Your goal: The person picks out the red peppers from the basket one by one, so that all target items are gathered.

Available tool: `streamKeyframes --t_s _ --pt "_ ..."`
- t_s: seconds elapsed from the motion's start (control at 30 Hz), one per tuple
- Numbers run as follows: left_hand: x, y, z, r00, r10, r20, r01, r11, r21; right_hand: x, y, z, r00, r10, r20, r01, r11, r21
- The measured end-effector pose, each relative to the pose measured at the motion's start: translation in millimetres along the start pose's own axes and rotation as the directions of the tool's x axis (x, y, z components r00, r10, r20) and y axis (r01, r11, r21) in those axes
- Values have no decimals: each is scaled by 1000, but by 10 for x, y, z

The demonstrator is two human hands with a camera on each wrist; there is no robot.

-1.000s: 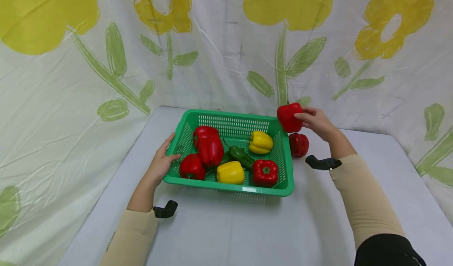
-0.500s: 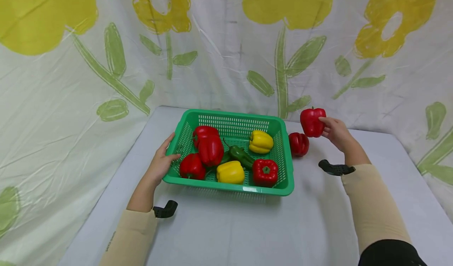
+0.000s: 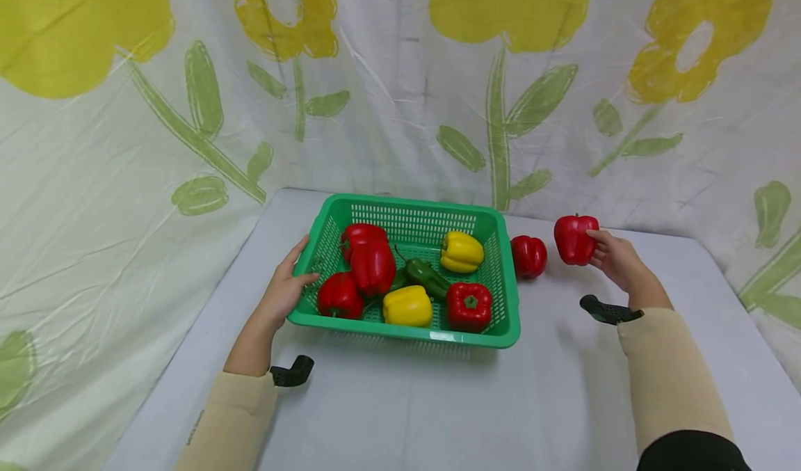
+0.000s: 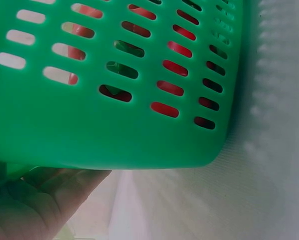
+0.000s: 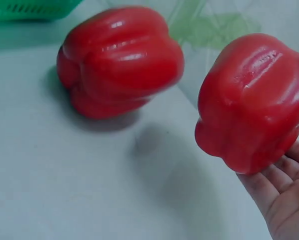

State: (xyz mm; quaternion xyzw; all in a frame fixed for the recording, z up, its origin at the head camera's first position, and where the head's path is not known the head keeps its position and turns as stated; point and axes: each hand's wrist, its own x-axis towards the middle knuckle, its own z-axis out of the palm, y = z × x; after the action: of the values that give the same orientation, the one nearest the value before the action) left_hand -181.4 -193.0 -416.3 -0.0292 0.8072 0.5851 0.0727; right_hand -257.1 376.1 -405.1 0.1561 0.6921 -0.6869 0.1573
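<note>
My right hand [image 3: 622, 259] holds a red bell pepper [image 3: 573, 240] between thumb and fingers, to the right of the basket. The right wrist view shows this pepper [image 5: 254, 102] raised over the table, its shadow below. Another red bell pepper [image 3: 528, 257] lies on the table between it and the green plastic basket [image 3: 510, 276]. My left hand [image 3: 284, 291] grips the basket's left rim, thumb over the edge. In the left wrist view, its fingers [image 4: 72, 192] reach under the rim beside the slotted wall [image 4: 114, 135].
Inside the basket lie several red bell peppers [image 3: 373, 266], two yellow bell peppers [image 3: 408, 306] and green peppers [image 3: 427, 276]. A white cloth covers the table [image 3: 400, 408]. Behind it hangs a flower-patterned curtain [image 3: 388, 109].
My right hand has carried the red bell pepper from above the basket's right rim rightward, then lower toward the table. The left hand and basket have stayed put.
</note>
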Motion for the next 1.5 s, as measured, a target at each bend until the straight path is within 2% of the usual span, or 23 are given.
streamKeyframes --t_s 0.23,0.77,1.07,1.33,1.5 --pt "-4 0 -3 1000 -4 1 4 1000 -1 53 137 -72 999 32 12 -32 999 41" --pt "-13 41 1 1000 2 1 -2 1000 1 70 339 -78 996 86 22 -88 989 121" --pt "-17 34 3 1000 5 -2 -5 1000 -2 50 332 -48 999 40 -30 -33 981 192" --pt "-15 25 7 1000 3 -2 -3 1000 -3 15 374 -91 1000 -4 1 4 972 235" --pt "-11 29 11 1000 3 -2 -3 1000 -9 17 387 -91 999 -42 5 40 974 222"
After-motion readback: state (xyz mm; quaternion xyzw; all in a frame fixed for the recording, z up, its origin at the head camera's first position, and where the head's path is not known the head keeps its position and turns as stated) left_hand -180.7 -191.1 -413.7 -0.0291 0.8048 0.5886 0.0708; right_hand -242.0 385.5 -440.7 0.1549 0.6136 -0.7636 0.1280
